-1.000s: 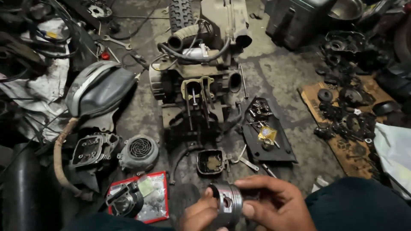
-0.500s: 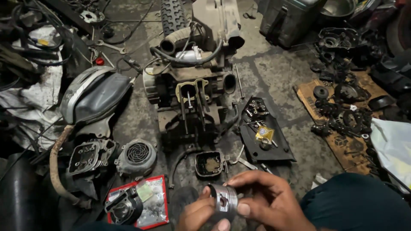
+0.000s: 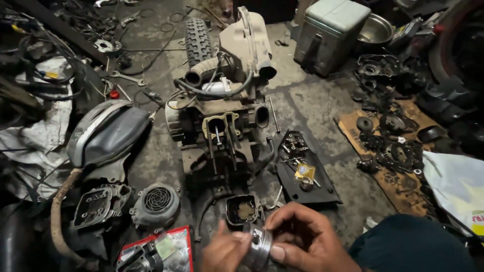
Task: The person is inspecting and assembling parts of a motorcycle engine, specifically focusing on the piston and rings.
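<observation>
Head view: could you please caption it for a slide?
Both hands, left and right, hold a metal piston above a stripped engine.

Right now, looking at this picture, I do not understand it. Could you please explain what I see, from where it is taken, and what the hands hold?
The picture comes from a camera worn on a person's head, looking down at their own two bare hands and a concrete floor. There is no machine arm here.

The left hand and the right hand together hold a small round metal piston, low in the picture.

In the middle of the floor lies a partly dismantled small engine with a knobby tyre behind it. To the left lie a grey cover and a round fan housing. To the right, a black tray and a sheet of cardboard carry small dark parts. A grey-green box stands at the top.
</observation>
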